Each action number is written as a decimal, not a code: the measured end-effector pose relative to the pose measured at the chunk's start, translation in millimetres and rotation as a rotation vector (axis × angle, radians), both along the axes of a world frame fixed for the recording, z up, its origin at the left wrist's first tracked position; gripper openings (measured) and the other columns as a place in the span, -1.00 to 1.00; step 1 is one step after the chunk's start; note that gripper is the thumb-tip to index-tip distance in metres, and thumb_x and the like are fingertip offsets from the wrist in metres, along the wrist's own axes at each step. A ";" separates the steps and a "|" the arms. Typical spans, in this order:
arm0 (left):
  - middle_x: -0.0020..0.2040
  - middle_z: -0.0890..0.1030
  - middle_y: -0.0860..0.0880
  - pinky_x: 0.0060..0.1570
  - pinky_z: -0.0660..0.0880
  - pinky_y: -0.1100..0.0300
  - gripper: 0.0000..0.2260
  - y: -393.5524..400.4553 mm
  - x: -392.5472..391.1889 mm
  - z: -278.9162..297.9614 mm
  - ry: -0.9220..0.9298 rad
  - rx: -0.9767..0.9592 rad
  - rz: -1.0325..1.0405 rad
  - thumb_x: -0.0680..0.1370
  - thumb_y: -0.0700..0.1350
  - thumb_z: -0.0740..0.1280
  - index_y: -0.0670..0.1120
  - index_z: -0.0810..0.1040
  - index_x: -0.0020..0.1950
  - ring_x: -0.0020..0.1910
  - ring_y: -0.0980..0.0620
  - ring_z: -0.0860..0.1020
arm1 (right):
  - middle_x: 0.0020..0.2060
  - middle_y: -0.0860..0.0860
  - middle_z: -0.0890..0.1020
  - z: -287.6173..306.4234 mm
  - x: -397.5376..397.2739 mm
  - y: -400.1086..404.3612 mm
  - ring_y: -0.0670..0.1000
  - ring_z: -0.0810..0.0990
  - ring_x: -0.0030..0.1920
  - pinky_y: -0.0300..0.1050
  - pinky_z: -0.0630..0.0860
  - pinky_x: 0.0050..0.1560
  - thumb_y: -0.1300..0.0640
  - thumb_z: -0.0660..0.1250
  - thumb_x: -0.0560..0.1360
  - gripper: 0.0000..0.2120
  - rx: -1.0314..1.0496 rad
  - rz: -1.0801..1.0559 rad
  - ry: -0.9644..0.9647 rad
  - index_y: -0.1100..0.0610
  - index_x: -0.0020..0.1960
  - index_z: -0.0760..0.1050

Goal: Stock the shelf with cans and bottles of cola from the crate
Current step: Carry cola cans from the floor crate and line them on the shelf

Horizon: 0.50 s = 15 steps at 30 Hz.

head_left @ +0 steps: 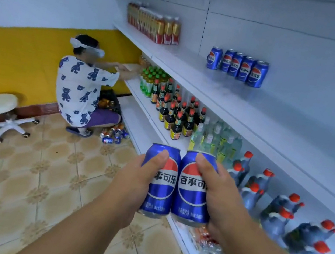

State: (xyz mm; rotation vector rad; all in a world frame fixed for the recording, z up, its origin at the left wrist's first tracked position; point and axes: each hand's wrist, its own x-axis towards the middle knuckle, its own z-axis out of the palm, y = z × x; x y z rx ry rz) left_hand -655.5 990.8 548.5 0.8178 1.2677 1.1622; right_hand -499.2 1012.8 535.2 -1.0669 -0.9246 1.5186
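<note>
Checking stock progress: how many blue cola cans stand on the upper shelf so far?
5, in one row on the shelf: at. More may hide behind.

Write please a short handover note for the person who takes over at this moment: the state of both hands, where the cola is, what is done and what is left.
Left hand: grips one blue cola can, upright.
Right hand: grips a second can, upright, right beside the first.
Both cans are held in the air in front of the shelving, not yet placed.
Done: a row of five cola cans stands on the upper shelf.
Left: set these two down, probably by that row. The crate is out of view, so the remaining stock is unknown.
</note>
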 end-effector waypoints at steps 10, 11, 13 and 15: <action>-0.06 0.74 -0.09 0.01 0.63 -0.17 -0.48 202.6 -46.8 16.7 0.030 0.061 -0.273 0.28 0.25 0.38 -0.02 0.60 0.13 -0.08 -0.17 0.71 | -0.01 0.17 0.73 6.1 -49.3 164.5 0.27 0.72 -0.01 0.40 0.60 0.09 -0.25 0.55 0.21 -0.38 0.054 -0.286 -0.040 0.06 0.14 0.58; -0.05 0.74 -0.10 0.00 0.63 -0.17 -0.46 221.4 -50.1 19.7 0.021 0.075 -0.305 0.27 0.25 0.39 -0.02 0.60 0.14 -0.08 -0.17 0.71 | -0.02 0.15 0.73 9.3 -52.4 177.9 0.26 0.72 -0.02 0.38 0.60 0.09 -0.26 0.53 0.19 -0.39 0.063 -0.310 -0.044 0.05 0.13 0.59; -0.04 0.74 -0.11 -0.01 0.64 -0.15 -0.44 257.6 -52.3 24.0 0.006 0.091 -0.352 0.26 0.24 0.39 -0.04 0.60 0.14 -0.07 -0.18 0.71 | -0.03 0.13 0.74 14.3 -55.8 202.9 0.22 0.73 -0.02 0.33 0.62 0.08 -0.26 0.50 0.17 -0.38 0.074 -0.356 -0.051 0.04 0.13 0.58; -0.03 0.73 -0.11 -0.01 0.64 -0.15 -0.43 289.8 -48.0 24.3 0.006 0.103 -0.395 0.26 0.24 0.40 -0.04 0.59 0.16 -0.06 -0.17 0.71 | -0.02 0.12 0.74 18.7 -53.9 224.4 0.20 0.73 -0.02 0.27 0.64 0.05 -0.28 0.50 0.16 -0.33 0.070 -0.419 -0.064 0.06 0.15 0.57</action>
